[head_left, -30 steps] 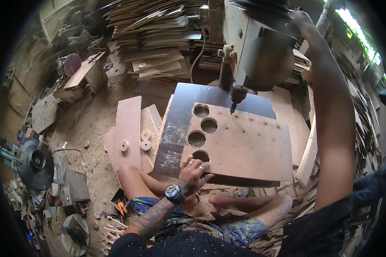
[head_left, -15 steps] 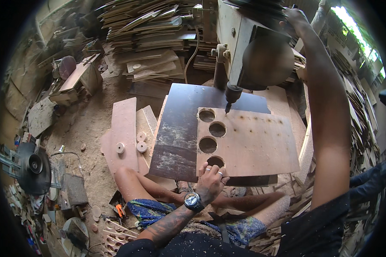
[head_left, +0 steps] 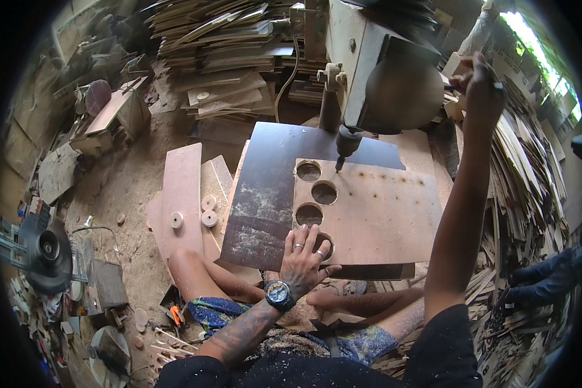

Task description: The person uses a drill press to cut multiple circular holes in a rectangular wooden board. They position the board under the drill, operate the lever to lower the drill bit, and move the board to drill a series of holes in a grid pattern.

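My left hand lies with fingers spread on the near left part of a plywood board, beside the nearest of several round holes and partly covering it. Small dark burn marks dot the board's far half. It rests on a dark, scuffed panel. Above the board's far left part hangs the chuck of a drill press, its bit pointing down; whether the tip touches the wood I cannot tell. My right hand, raised at the right, is closed around the drill press handle.
Wooden discs lie on planks at the left. Thin boards are stacked at the back, and wood scraps pile up at the right. A fan-like black machine stands far left. Sawdust covers the floor.
My right hand has come down and toward me with the handle. My left hand has shifted forward and left, its fingers flattening from a curl at the board's edge. The whole view has moved slightly.
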`<state>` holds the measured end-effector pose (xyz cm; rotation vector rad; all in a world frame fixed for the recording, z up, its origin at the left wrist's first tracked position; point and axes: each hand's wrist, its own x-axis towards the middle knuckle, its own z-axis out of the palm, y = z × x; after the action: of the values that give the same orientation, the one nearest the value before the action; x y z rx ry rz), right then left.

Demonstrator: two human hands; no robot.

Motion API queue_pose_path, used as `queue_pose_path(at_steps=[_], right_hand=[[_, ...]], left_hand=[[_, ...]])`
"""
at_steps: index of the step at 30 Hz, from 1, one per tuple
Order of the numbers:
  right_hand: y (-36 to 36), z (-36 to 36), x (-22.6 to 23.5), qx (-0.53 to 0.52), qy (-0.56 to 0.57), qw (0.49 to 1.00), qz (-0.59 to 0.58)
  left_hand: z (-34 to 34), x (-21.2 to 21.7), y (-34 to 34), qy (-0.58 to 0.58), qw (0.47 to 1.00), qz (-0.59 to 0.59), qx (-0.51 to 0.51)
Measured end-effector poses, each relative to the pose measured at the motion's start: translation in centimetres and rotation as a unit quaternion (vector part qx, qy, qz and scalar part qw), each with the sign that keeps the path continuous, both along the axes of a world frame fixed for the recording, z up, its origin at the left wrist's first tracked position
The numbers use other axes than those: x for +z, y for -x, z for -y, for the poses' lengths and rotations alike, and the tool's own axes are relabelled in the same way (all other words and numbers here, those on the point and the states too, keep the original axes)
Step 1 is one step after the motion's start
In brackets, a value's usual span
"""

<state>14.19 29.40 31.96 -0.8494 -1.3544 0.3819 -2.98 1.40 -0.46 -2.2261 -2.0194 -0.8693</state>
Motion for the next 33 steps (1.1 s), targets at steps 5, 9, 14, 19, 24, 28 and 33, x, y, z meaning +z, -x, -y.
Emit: queue_pose_path(at_steps=[5,9,14,19,24,28,33], right_hand=[[-0.1,4.6,-3.2,-0.03,0.001,0.999,-0.034],[-0.4,5.6,-5.1,-0.005,-0.012,0.998,-0.061],[-0.5,6.5,-6.7,-0.033,-0.027,0.998,-0.052],[-0.4,7.2,-7.8,-0.046,-0.026,0.997,-0.063],[-0.4,7.6,-8.8,-0.028,-0.037,0.996,-0.073],[-0.3,8.1,-9.5,-0.04,-0.029,0.996,-0.07],[-0.2,8.1,-10.3,-0.048,-0.05,0.996,-0.06]], left_hand=[[0.1,-0.1,0.4,-0.026,0.999,0.018,-0.012],[0.0,0.3,1.1,-0.043,0.997,0.043,-0.042],[0.0,0.5,1.5,-0.041,0.996,0.056,-0.056],[0.0,0.4,1.3,-0.041,0.996,0.063,-0.049],[-0.1,0.1,1.2,-0.052,0.996,0.063,-0.04],[-0.1,-0.1,1.1,-0.037,0.996,0.068,-0.039],[0.0,0.0,1.2,-0.025,0.996,0.077,-0.043]])
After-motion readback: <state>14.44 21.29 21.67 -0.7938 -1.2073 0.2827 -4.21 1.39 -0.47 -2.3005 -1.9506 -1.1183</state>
